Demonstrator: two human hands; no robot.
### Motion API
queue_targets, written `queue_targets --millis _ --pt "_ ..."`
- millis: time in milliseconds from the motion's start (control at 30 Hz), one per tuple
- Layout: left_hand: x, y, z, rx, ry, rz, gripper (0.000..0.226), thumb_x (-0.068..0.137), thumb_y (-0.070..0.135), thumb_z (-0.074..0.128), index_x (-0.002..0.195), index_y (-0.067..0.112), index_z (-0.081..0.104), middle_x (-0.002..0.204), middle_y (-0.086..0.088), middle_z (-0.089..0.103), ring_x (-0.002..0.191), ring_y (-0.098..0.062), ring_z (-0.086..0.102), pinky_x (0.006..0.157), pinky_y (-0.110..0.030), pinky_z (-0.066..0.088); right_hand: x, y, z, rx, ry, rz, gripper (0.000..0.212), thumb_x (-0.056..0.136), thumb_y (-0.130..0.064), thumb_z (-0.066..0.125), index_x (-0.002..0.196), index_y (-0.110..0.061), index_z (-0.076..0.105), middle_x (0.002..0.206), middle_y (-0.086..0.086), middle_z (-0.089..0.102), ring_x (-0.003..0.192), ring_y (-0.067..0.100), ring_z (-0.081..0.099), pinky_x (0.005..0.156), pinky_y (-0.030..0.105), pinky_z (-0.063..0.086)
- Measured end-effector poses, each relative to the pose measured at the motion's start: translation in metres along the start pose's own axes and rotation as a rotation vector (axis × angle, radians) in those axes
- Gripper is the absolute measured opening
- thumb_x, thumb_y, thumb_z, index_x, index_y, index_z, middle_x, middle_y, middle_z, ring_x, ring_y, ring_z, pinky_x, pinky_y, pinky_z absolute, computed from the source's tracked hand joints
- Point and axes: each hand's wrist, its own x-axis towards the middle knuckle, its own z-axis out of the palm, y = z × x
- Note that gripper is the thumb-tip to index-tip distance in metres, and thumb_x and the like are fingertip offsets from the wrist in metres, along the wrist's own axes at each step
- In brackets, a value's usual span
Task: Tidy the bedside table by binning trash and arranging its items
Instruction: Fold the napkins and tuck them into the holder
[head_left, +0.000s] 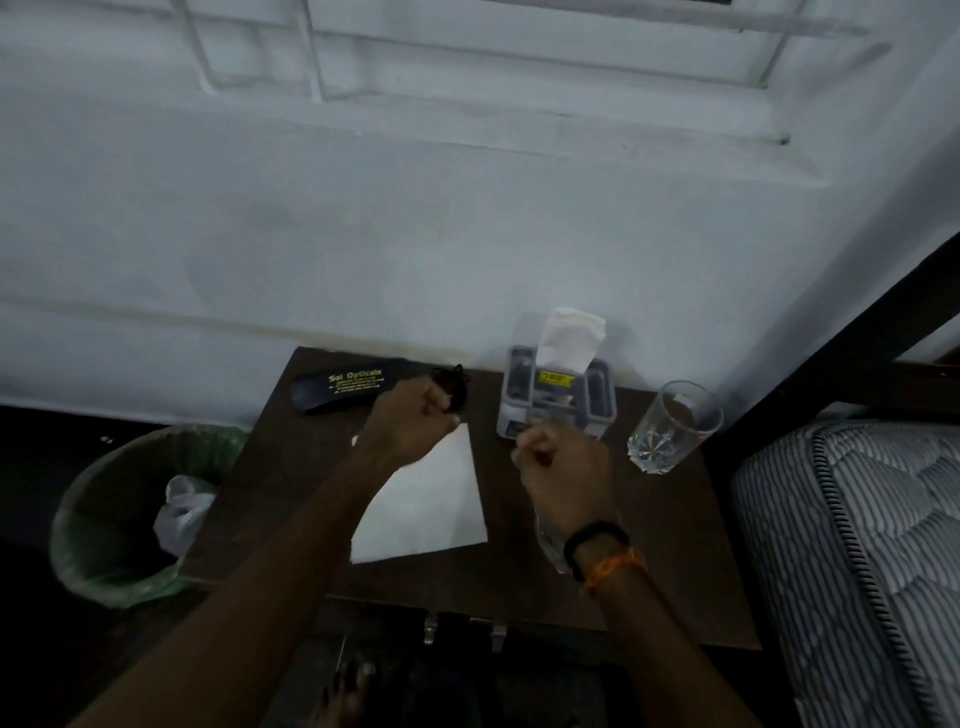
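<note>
A dark wooden bedside table (291, 493) stands against the wall. My left hand (410, 423) is curled at the right end of a black spectacle case (340, 391), its fingers round a small dark thing (453, 385) that I cannot identify. A white sheet of paper (434, 506) lies flat in the middle of the table. Just right of the sheet, my right hand (566, 478) is curled into a fist. A clear plastic thing (549, 543) shows under its palm and wrist and seems to be held.
A tissue holder (556, 402) with a tissue sticking up stands at the back, with an empty drinking glass (670, 428) to its right. A green-lined bin (104, 519) holding a white bag sits on the floor at the left. A striped mattress (857, 545) borders the right side.
</note>
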Motion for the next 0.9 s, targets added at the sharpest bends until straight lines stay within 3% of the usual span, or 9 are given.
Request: queue_targets --millis 67,167,300,467,567,667,767,833,900 --pt "-0.028 -0.025 -0.006 0.123 0.004 -0.037 0.023 0.085 0.023 0.071 0.105 0.015 0.063 0.106 0.000 0.062 0.092 -0.012 0.057 0.071 -0.023 0.045 -0.015 0.006 0.017 -0.004 -0.135 0.069 0.011 0.081 -0.020 0.072 0.092 -0.022 0.072 0.087 -0.008 0.070 0.083 0.007 0.064 0.079 0.030 0.056" --pt "-0.051 -0.058 -0.012 0.209 0.050 -0.112 0.034 0.082 0.025 0.074 0.113 0.016 0.064 0.120 -0.003 0.059 0.110 -0.019 0.055 0.088 -0.032 0.048 -0.023 0.004 0.033 -0.035 -0.263 0.149 0.031 0.081 -0.024 0.072 0.112 -0.020 0.067 0.107 -0.002 0.069 0.102 0.015 0.064 0.092 0.036 0.053" --pt "-0.052 -0.079 -0.018 0.259 0.033 -0.137 0.043 0.082 0.026 0.073 0.121 0.015 0.062 0.126 -0.010 0.061 0.112 -0.023 0.058 0.093 -0.034 0.050 -0.025 -0.005 0.053 -0.070 -0.293 0.164 0.055 0.083 -0.028 0.070 0.135 -0.014 0.053 0.130 0.005 0.061 0.119 0.022 0.056 0.101 0.039 0.047" --pt "-0.050 -0.083 -0.011 0.268 0.035 -0.113 0.041 0.080 0.025 0.075 0.118 0.015 0.063 0.125 -0.008 0.057 0.109 -0.020 0.056 0.092 -0.029 0.047 -0.018 -0.014 0.073 -0.059 -0.237 0.177 0.061 0.081 -0.027 0.071 0.136 -0.012 0.049 0.129 0.006 0.058 0.117 0.023 0.056 0.096 0.035 0.049" --pt "-0.047 -0.087 -0.012 0.281 0.050 -0.095 0.038 0.081 0.024 0.074 0.116 0.013 0.063 0.123 -0.007 0.057 0.110 -0.019 0.055 0.088 -0.023 0.042 -0.008 -0.014 0.081 -0.003 -0.202 0.294 0.066 0.078 -0.025 0.075 0.136 -0.008 0.050 0.122 0.009 0.064 0.117 0.026 0.057 0.097 0.036 0.048" --pt "-0.044 -0.091 -0.015 0.285 0.041 -0.097 0.038 0.083 0.025 0.073 0.118 0.012 0.064 0.125 -0.007 0.058 0.109 -0.019 0.057 0.087 -0.022 0.042 0.000 -0.013 0.086 0.110 -0.170 0.445 0.059 0.072 -0.024 0.082 0.125 -0.008 0.059 0.108 0.007 0.070 0.112 0.027 0.060 0.093 0.035 0.048" --pt "-0.042 -0.090 -0.017 0.297 0.028 -0.083 0.039 0.084 0.024 0.072 0.120 0.009 0.065 0.127 -0.007 0.060 0.113 -0.019 0.057 0.088 -0.021 0.041 0.004 -0.013 0.087 0.139 -0.189 0.474 0.022 0.070 -0.024 0.083 0.086 -0.020 0.069 0.095 0.004 0.073 0.092 0.022 0.067 0.078 0.030 0.051" --pt "-0.041 -0.087 -0.018 0.296 0.021 -0.073 0.040 0.085 0.023 0.071 0.121 0.007 0.065 0.128 -0.008 0.060 0.116 -0.020 0.056 0.089 -0.021 0.040 0.004 -0.012 0.090 0.134 -0.195 0.455 0.019 0.067 -0.027 0.084 0.072 -0.023 0.066 0.086 0.001 0.073 0.084 0.020 0.068 0.075 0.035 0.056" --pt "-0.040 -0.084 -0.018 0.291 0.014 -0.081 0.040 0.085 0.021 0.071 0.121 0.005 0.065 0.127 -0.010 0.062 0.114 -0.021 0.059 0.088 -0.021 0.042 0.003 -0.014 0.091 0.116 -0.170 0.415 0.021 0.064 -0.029 0.085 0.070 -0.023 0.065 0.081 -0.003 0.071 0.080 0.018 0.067 0.074 0.038 0.057"
